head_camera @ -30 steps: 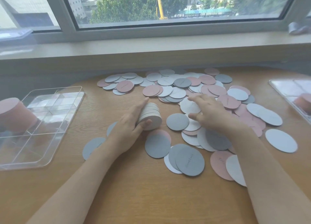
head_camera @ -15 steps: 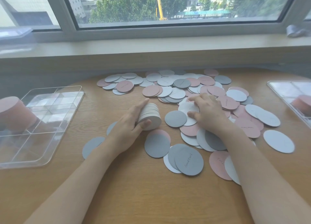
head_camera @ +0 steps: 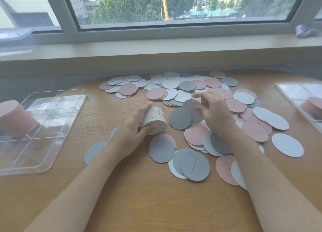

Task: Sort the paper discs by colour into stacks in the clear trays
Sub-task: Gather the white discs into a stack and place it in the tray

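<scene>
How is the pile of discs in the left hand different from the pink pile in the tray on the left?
The stack in the left hand lies tipped on its side on the table, gripped by the left hand; the pink stack sits in the left clear tray, untouched. The held stack shows pale edges with a grey face; the tray's is pink and looks thicker. Both are neat stacks of round discs.

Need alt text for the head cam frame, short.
The left hand grips a stack of discs on edge on a wooden table while the right hand pinches a grey disc over loose discs, between two clear trays holding pink stacks.
</scene>
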### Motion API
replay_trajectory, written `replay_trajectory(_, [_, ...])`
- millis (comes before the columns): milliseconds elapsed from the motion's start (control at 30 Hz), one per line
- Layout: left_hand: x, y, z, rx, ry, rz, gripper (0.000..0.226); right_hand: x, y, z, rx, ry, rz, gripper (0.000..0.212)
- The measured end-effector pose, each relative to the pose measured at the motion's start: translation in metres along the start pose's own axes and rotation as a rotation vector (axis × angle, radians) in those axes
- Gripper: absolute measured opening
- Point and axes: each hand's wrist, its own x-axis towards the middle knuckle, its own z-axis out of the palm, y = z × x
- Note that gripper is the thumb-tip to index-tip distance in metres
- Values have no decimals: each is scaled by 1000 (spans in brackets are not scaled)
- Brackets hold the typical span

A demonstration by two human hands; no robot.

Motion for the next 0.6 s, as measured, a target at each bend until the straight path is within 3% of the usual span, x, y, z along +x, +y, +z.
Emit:
replay_trajectory(300, [-3,6,-2,-152,24,7,60,-7,-18,3,76,203,-128,14])
replay_trajectory(600, [-3,9,6,-267,-101,28,59,-21,-41,27,410,-62,-13,16])
